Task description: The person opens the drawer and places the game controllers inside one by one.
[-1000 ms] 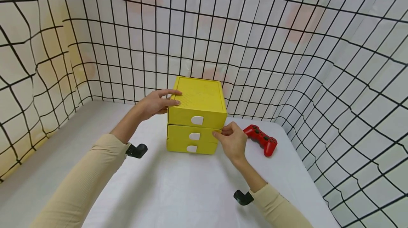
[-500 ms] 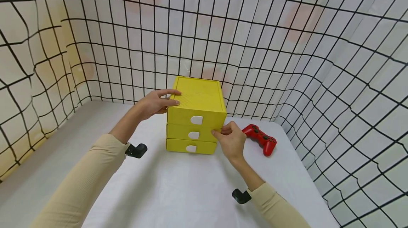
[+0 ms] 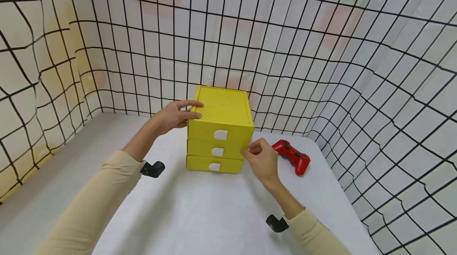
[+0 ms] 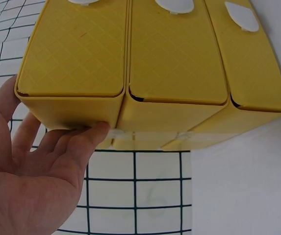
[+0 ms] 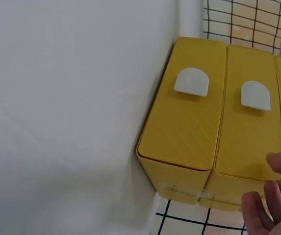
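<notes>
Hands flank the yellow drawer box point(image 3: 218, 128) on the white counter point(image 3: 200, 211): left hand point(image 3: 170, 117) rests relaxed against its top corner, right hand point(image 3: 262, 159) loosely curled, grip released, beside the middle drawer point(image 3: 214, 150); red gamepad point(image 3: 292, 156) nearby.

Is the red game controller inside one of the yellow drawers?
No, the red game controller lies on the white table, right of the yellow drawer box.
</notes>
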Tool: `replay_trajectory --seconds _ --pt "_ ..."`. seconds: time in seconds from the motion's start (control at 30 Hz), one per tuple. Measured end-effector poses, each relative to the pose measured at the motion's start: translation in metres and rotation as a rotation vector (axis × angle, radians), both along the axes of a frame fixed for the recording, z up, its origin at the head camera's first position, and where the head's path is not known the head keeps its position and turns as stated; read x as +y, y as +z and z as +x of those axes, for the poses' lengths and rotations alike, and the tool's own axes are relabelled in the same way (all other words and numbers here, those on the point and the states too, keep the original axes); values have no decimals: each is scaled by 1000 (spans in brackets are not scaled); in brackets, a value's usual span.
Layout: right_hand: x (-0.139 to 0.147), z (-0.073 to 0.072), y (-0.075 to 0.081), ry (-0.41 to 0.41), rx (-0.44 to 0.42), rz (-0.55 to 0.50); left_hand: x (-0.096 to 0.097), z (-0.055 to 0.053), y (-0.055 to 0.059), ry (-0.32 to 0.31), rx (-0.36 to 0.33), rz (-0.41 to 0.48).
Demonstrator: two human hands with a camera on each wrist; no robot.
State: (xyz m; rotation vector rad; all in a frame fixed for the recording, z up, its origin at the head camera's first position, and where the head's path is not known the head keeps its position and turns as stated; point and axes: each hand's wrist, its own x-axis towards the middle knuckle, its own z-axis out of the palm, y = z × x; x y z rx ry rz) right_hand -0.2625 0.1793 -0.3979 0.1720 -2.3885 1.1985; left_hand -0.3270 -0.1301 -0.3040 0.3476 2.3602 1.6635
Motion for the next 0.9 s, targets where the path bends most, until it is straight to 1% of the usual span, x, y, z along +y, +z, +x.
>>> replay_trajectory --seconds 0.1,0.23,0.33,0.53,0.7,0.9 --pt "1 5 0 41 -57 28 0 0 0 -2 8 3" --pt "-4 11 -2 138 -135 49 0 1 2 -3 6 11" --pt "-12 12 -5 194 -163 63 0 1 1 -3 5 10" --pt "-27 10 -13 259 -186 61 0 0 0 0 5 8" --pt "-37 2 -21 312 -161 71 -1 -1 -1 1 5 3" --pt "-48 -4 -28 316 -162 91 -1 -2 -2 3 12 -2"
